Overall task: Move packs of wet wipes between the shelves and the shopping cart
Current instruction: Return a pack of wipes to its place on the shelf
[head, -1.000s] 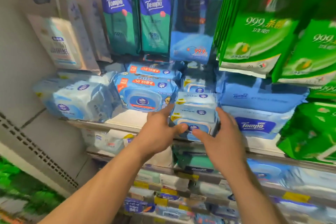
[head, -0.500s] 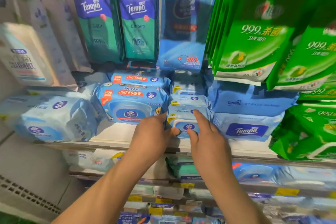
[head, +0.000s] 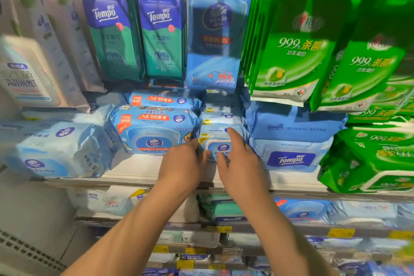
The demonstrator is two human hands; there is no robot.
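Head view: shelf, both hands in grip round small pack.

Bright, even store light from overhead; centre fairly sharp; left and right edges smear, perhaps from motion; wide-angle bowing at the corners.
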